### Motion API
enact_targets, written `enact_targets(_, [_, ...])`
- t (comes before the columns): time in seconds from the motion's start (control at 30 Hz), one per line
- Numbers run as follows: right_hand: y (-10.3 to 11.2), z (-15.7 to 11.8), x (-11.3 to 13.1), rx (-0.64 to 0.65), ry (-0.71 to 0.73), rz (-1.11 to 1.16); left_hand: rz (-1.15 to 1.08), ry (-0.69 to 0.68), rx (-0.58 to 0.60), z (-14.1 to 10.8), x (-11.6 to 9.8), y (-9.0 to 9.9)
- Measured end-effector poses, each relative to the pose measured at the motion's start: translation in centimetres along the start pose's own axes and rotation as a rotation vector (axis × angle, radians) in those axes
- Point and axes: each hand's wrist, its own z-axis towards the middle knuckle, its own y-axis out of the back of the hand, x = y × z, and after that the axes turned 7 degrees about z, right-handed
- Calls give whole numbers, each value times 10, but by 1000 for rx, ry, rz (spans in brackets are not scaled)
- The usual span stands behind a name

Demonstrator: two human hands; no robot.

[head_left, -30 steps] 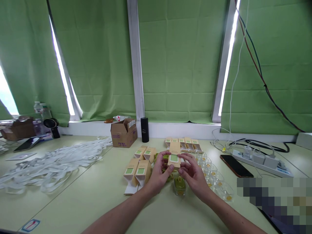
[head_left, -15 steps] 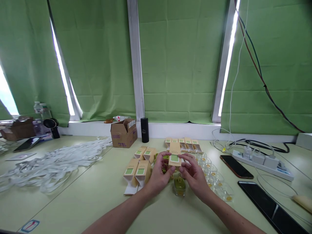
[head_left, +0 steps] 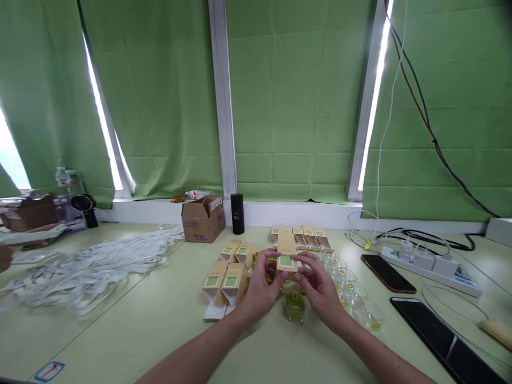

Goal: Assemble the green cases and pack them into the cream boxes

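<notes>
Between my two hands is a small kraft cardboard box [head_left: 287, 246] with a green label, its tall flap pointing away from me. My left hand [head_left: 264, 282] pinches its left side, thumb in front. On the other side my right hand [head_left: 317, 282] grips the right edge with fingertips and thumb. Just below the box, a green-lidded clear container [head_left: 295, 305] stands on the table. More green pieces show partly behind my left hand. Several similar kraft boxes [head_left: 235, 280] stand to the left of my left hand. Clear cups [head_left: 366, 312] with yellow spots are lined up right of my right hand.
More kraft boxes [head_left: 308, 238] stand at the back. White straps [head_left: 104, 266] are heaped at left, near a brown carton [head_left: 203, 220] and a black cylinder [head_left: 237, 213]. Two phones, including a large one [head_left: 444, 338], and a power strip [head_left: 432, 269] with cables lie right.
My hands and the box have hardly moved. At the far left, part of another person's hand has come into view, and a pale item now covers the dark phone there.
</notes>
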Motion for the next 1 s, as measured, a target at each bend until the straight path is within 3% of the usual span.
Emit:
enact_targets(0.47, [1,0,-2,13,-20,-68,69,-48,-27,-1,5,1])
enact_targets(0.83, [3,-3,-3,82,-6,-156,445,-242,-132,1,-5,7])
enact_targets(1.0, [5,-9,-2,131,64,-211,476,-264,-151,1,-6,9])
